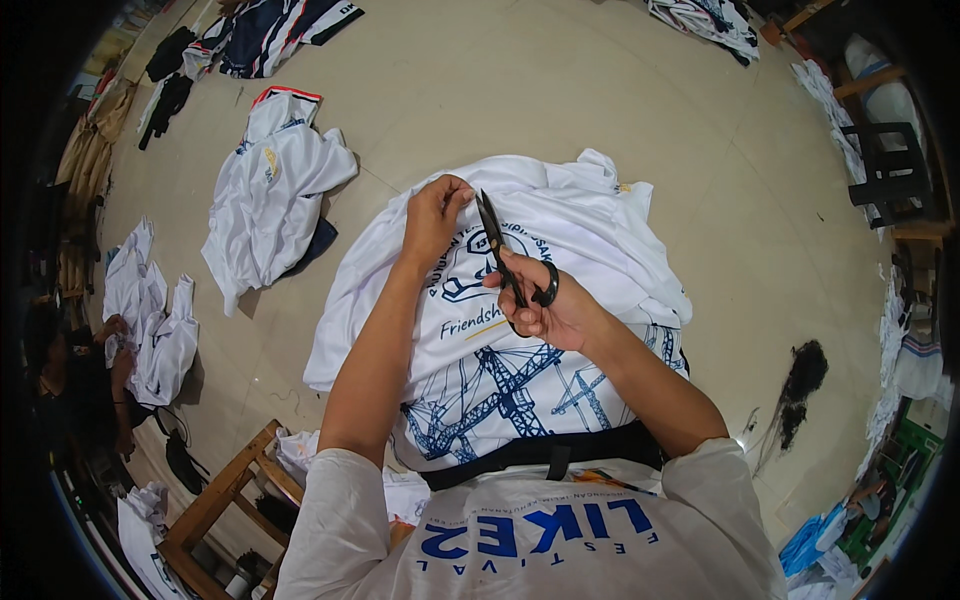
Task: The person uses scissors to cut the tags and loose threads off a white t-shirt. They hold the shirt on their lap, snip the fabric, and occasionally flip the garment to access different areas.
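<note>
At the middle of the scene, right in front of us, a white printed garment (600, 235) lies spread in loose folds, its blue crane print (510, 385) on the near side. Our left hand (436, 223) rests at the far part of the cloth, its fingers curled and the tips drawn together in a pinch; we cannot tell whether cloth or a thread sits between them. Our right hand (553, 310) grips black scissors (492, 224) by the handles, the blades pointing far and slightly left, with their ends just beside the left fingertips. We judge the cloth light, soft and thin, rather slippery and quick to bunch up, so it is best taken by a pinched edge or a small fold, held taut and clear of the blades. The scissors look stiff and somewhat heavier, and the handle loops are the place to hold them. On the floor (730, 150), a crumpled white bundle with red trim (272, 185) lies to the far left, and a black tangle (803, 378) to the right.
</note>
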Available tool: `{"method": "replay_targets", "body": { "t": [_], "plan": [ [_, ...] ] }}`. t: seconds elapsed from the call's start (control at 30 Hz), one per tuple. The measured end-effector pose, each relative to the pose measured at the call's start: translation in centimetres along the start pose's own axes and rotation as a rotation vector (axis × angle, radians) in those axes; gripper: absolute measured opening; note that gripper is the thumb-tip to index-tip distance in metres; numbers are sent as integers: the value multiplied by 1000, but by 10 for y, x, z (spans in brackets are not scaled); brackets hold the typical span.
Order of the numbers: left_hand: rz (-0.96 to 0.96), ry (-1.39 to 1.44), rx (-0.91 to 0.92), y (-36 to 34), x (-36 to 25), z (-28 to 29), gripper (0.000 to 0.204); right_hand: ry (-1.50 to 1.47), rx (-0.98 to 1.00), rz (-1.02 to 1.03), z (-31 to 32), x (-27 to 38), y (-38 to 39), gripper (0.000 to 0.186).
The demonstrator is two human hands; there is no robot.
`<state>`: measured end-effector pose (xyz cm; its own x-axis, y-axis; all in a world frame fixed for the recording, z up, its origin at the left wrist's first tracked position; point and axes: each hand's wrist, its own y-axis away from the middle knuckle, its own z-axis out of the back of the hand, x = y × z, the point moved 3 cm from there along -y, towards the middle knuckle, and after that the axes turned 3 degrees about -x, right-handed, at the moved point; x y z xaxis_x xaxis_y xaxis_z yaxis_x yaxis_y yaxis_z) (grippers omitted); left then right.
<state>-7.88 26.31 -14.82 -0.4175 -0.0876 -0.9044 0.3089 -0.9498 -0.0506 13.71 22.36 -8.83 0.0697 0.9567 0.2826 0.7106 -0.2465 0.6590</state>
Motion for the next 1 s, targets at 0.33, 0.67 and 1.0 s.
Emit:
{"method": "replay_targets", "body": {
  "t": [0.33,0.67,1.0],
  "plan": [
    [46,-20,8,0,0,-1,14,-16,-42,1,-3,-3,-2,44],
    [119,59,-46,-2,11,2,15,23,-61,-13,-11,-5,5,46],
    [129,19,-40,-2,4,7,16,57,-59,-45,-12,-8,-7,44]
  ]
}}
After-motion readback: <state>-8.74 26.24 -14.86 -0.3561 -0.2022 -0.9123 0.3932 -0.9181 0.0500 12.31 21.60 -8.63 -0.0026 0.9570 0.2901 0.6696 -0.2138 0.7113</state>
